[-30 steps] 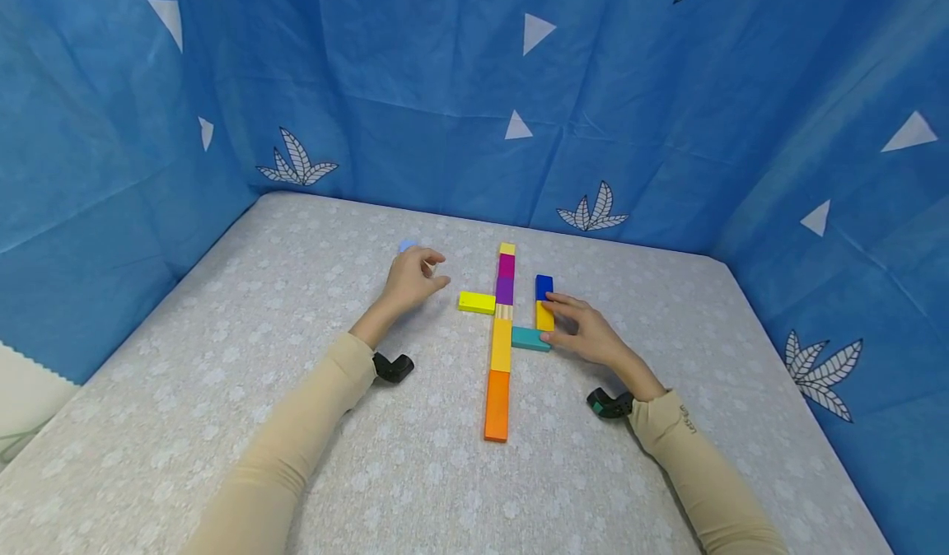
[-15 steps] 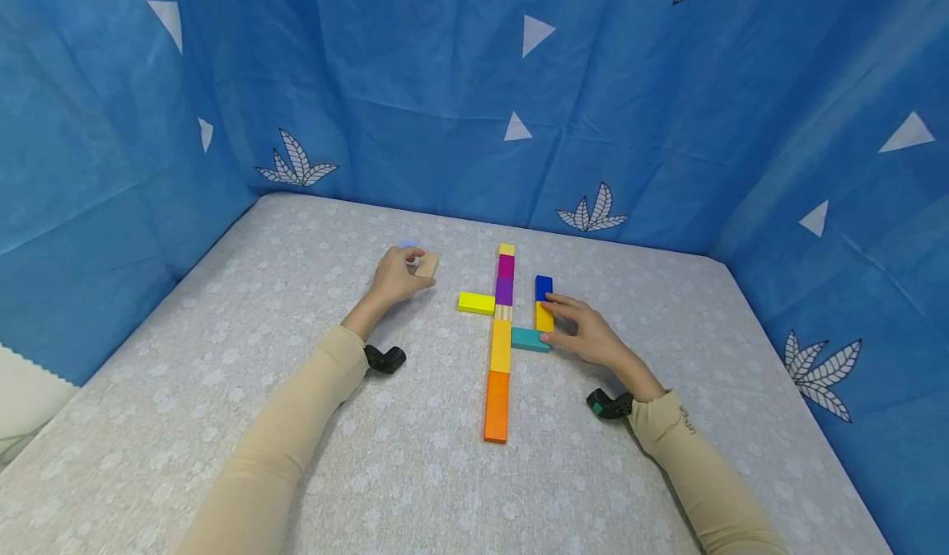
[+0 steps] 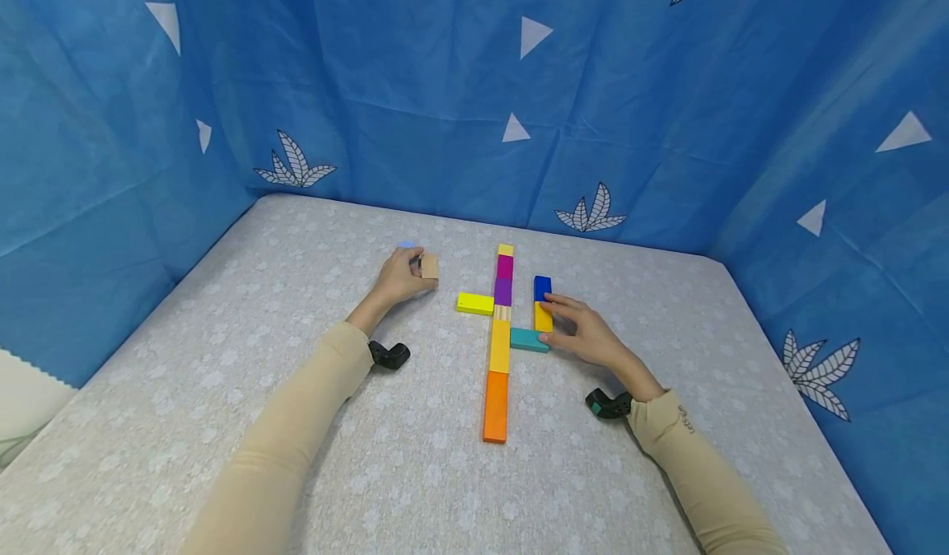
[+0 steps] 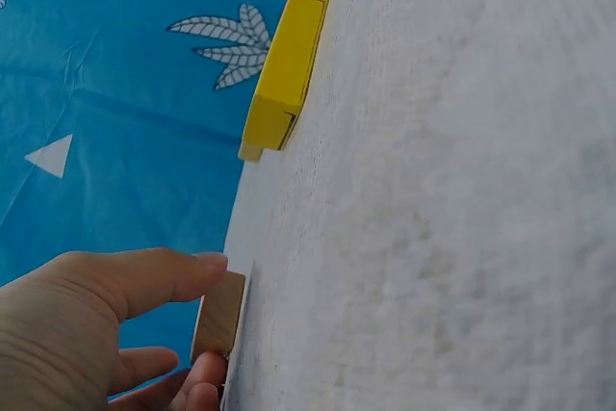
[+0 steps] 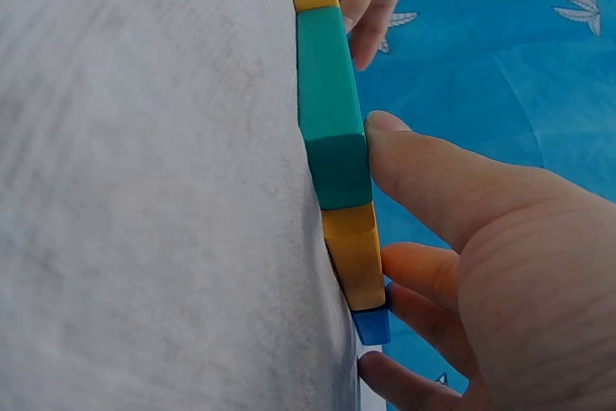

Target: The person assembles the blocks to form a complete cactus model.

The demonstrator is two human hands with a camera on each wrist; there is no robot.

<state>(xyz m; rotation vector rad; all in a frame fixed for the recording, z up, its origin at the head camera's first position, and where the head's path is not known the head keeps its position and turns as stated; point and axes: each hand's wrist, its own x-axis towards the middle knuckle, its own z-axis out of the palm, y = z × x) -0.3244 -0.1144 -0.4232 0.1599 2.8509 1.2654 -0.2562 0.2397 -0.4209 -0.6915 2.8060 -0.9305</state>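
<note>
In the head view my left hand (image 3: 393, 279) pinches a plain wooden block (image 3: 430, 266) between thumb and fingers, low over the table at left of the row. The left wrist view shows the thumb at one end of that block and fingertips at the other. My right hand (image 3: 586, 328) rests lightly with its thumb at the teal block (image 3: 529, 340) and its fingers at the amber block (image 3: 544, 317) and the dark blue block (image 3: 543, 288). These three form an L joined to the right side of the row.
A straight row runs away from me: an orange block (image 3: 495, 407), an amber-yellow block (image 3: 500, 347), a striped wood piece, a purple block (image 3: 503, 291), a magenta one and a pale yellow end. A bright yellow block (image 3: 475, 303) juts left. A light blue piece (image 3: 406, 244) lies behind the left hand.
My left hand has drawn back to the left, and the wooden block has come into view in its fingers, then turned a little straighter. The right hand and the row have stayed put.
</note>
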